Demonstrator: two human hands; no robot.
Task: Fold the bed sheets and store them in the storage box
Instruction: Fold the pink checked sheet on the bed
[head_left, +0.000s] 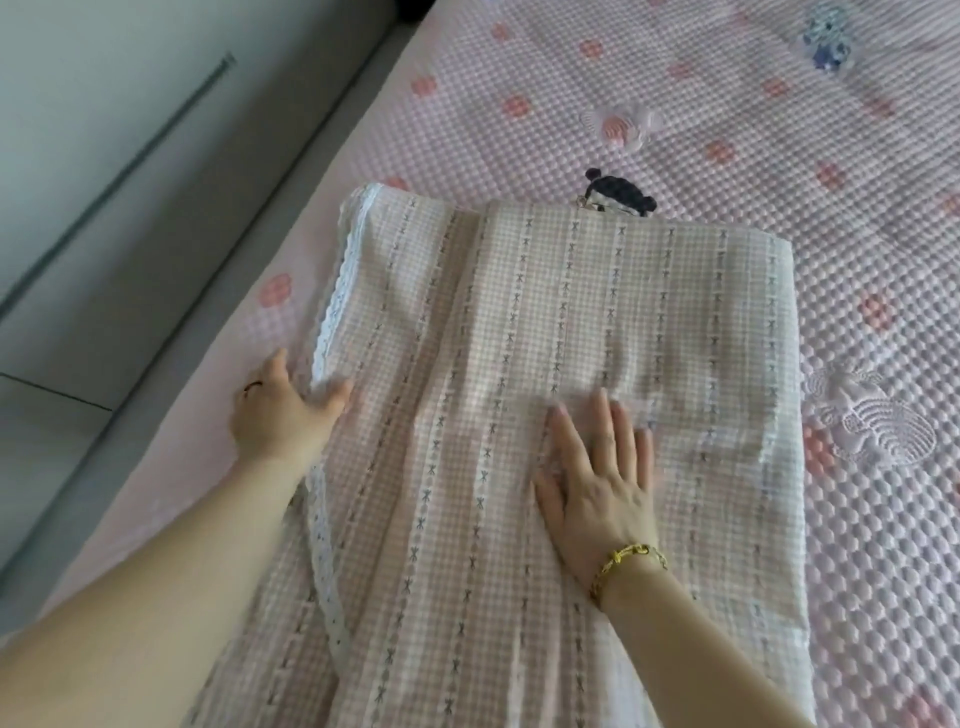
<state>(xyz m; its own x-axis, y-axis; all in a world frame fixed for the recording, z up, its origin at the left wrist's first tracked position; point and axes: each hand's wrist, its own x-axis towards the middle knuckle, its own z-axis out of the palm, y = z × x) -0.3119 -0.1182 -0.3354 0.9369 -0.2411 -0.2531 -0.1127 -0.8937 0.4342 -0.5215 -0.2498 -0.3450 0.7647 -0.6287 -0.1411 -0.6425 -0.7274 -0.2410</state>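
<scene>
A pink-and-white checked bed sheet (545, 312) with grey bow stripes and a white lace edge lies folded into a long band on the bed. My left hand (283, 410) rests at its left lace edge, thumb over the fabric and fingers at the fold; whether it pinches the edge I cannot tell. My right hand (597, 478), with a gold bracelet at the wrist, lies flat with fingers spread on the middle of the sheet. No storage box is in view.
The bed is covered with a pink quilted cover (727, 114) with pink dots and embroidered figures. Along the left runs the bed's grey edge (171, 291), with a pale floor or wall panel (78, 130) beyond it.
</scene>
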